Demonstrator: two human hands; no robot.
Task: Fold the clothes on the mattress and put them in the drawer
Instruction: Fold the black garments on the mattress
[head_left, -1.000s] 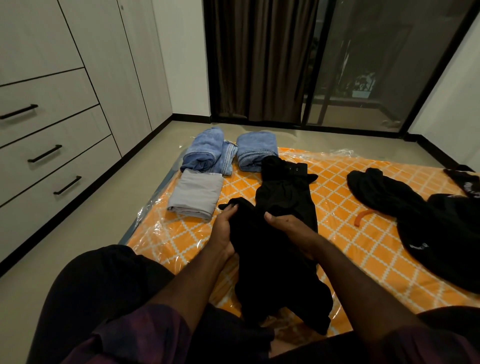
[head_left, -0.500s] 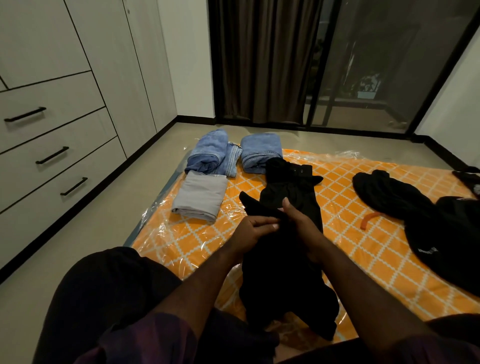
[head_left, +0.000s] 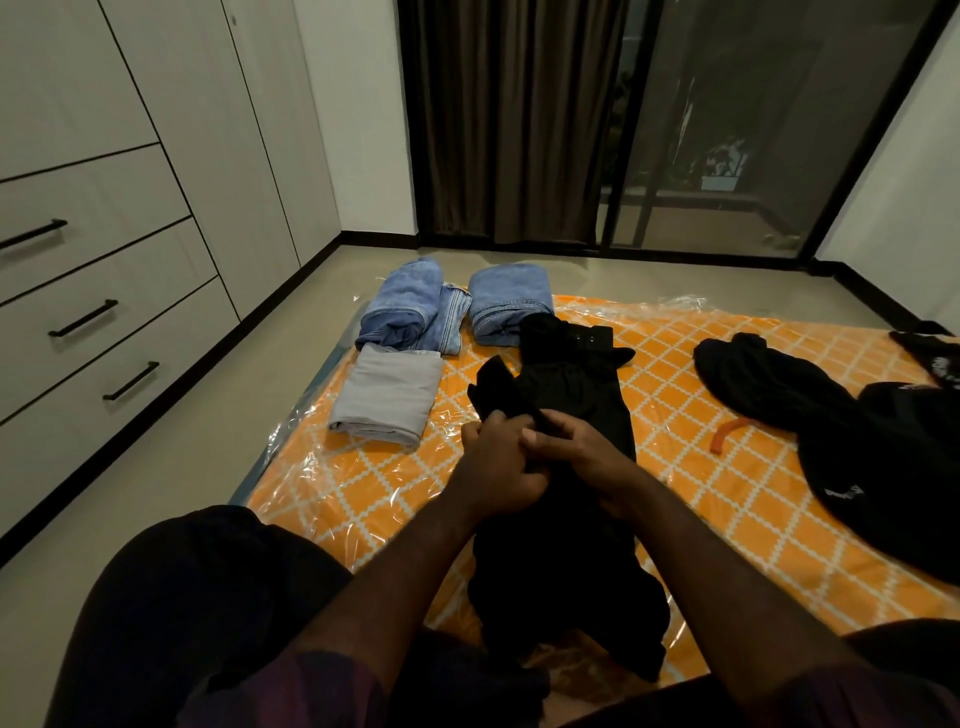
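Both hands, the left hand (head_left: 496, 457) and the right hand (head_left: 576, 449), are touching each other and gripping a black garment (head_left: 561, 525) that lies lengthwise on the orange mattress (head_left: 727, 488), near folded grey cloth (head_left: 387, 395) and folded jeans (head_left: 511, 301).

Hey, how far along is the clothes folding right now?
Done: two jeans and a grey garment lie folded. In hand: left hand and right hand work a black garment. Left: the black pile, and nothing is in the shut drawers.
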